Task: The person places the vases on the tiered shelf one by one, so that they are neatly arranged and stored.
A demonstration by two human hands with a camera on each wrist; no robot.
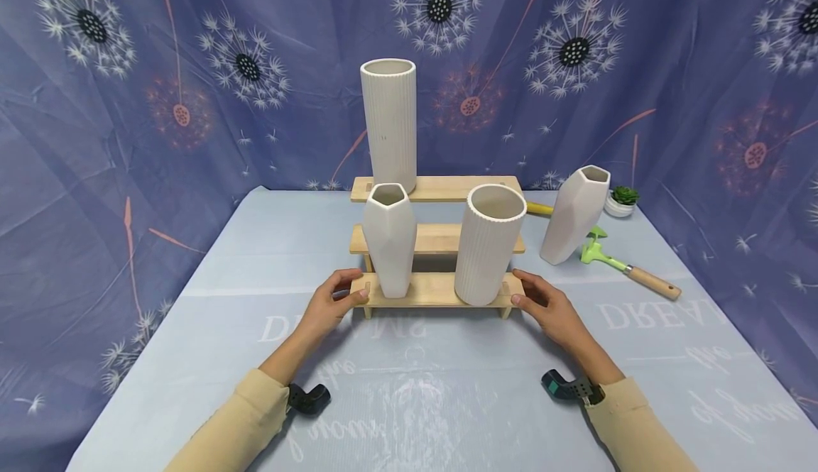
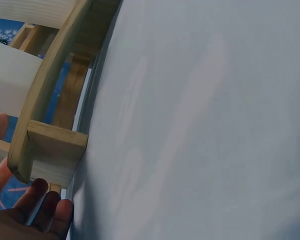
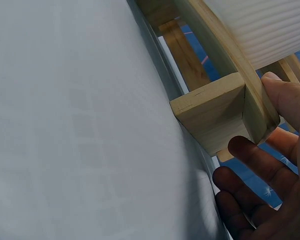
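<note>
A three-tier wooden stand (image 1: 434, 291) is in the middle of the head view. My left hand (image 1: 334, 300) holds the left end of its lowest shelf (image 2: 37, 107), thumb on one side and fingers around the end. At the opposite end, my right hand (image 1: 543, 306) grips the same shelf, its thumb (image 3: 285, 95) against the board's edge. Between my hands, a white faceted vase (image 1: 391, 245) stands on the left and a ribbed white cylindrical vase (image 1: 487, 248) on the right, leaning slightly. A taller ribbed vase (image 1: 391, 128) stands on the top tier's left side.
Another faceted white vase (image 1: 571, 220) stands tilted on the table (image 1: 409, 394) to the right. Beside it lie a green garden tool with a wooden handle (image 1: 652, 282) and a yellow handle (image 1: 539, 209). A small potted succulent (image 1: 621, 202) sits behind. Patterned blue fabric (image 1: 307, 138) hangs at the back.
</note>
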